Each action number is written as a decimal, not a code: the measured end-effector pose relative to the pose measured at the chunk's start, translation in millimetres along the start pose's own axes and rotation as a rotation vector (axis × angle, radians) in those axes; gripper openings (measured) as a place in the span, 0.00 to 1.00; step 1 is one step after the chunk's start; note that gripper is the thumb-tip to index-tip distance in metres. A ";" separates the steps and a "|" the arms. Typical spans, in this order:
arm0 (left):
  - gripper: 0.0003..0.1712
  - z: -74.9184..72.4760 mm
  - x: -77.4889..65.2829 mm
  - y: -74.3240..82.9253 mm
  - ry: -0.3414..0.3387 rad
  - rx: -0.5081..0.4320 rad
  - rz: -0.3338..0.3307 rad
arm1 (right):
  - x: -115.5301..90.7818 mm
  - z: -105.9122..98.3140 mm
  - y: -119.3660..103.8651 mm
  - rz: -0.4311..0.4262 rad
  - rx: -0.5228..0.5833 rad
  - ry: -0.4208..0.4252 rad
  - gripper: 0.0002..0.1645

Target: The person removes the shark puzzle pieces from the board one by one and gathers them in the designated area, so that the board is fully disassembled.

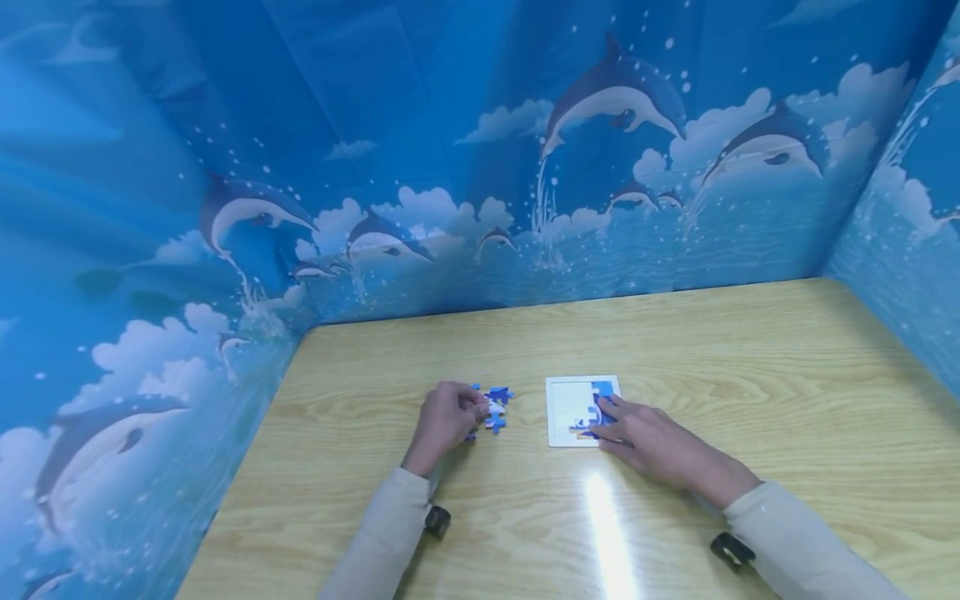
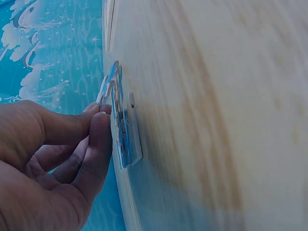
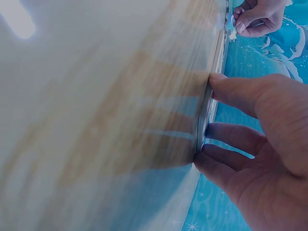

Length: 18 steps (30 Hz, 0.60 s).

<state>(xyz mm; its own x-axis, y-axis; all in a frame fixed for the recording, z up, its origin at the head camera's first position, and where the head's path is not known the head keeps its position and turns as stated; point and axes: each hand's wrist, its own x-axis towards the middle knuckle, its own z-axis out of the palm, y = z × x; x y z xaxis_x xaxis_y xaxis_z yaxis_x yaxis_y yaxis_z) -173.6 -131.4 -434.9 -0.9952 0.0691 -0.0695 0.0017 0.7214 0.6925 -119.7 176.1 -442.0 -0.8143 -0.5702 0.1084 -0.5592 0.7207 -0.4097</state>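
Note:
My left hand (image 1: pixel 448 417) pinches a small puzzle piece (image 2: pixel 102 90) between thumb and index finger, just above a cluster of loose jigsaw pieces (image 1: pixel 497 397) on the table. In the left wrist view the cluster shows edge-on beside the fingertips; the held piece's picture cannot be made out. To the right lies a square white puzzle tray (image 1: pixel 555 439), with joined blue, white and orange pieces (image 1: pixel 602 389) along its right side and bottom. My right hand (image 1: pixel 651 437) rests on the tray's right part, fingers spread and fairly straight, covering some pieces.
The wood-grain table (image 1: pixel 750 375) extends around the tray and pieces. Behind and beside it hangs a blue dolphin-print sheet (image 1: pixel 450 167). A bright light reflection lies in front of the tray. Each sleeved wrist has a dark strap (image 1: pixel 437 522).

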 end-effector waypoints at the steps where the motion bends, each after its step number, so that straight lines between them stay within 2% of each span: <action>1: 0.03 0.3 0.2 -0.6 0.001 0.003 0.007 | -0.1 -0.1 -0.2 0.000 0.001 0.001 0.17; 18: 0.02 2.5 1.3 0.5 0.025 0.084 0.042 | -0.2 -1.7 -0.7 0.012 0.004 -0.011 0.17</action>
<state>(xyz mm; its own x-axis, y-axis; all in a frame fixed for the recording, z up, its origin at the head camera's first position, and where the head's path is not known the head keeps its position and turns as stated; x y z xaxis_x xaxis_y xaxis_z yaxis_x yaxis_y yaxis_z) -174.7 -129.2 -436.4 -0.9962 0.0836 -0.0233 0.0502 0.7739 0.6314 -119.3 176.4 -440.2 -0.8194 -0.5656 0.0933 -0.5485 0.7263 -0.4143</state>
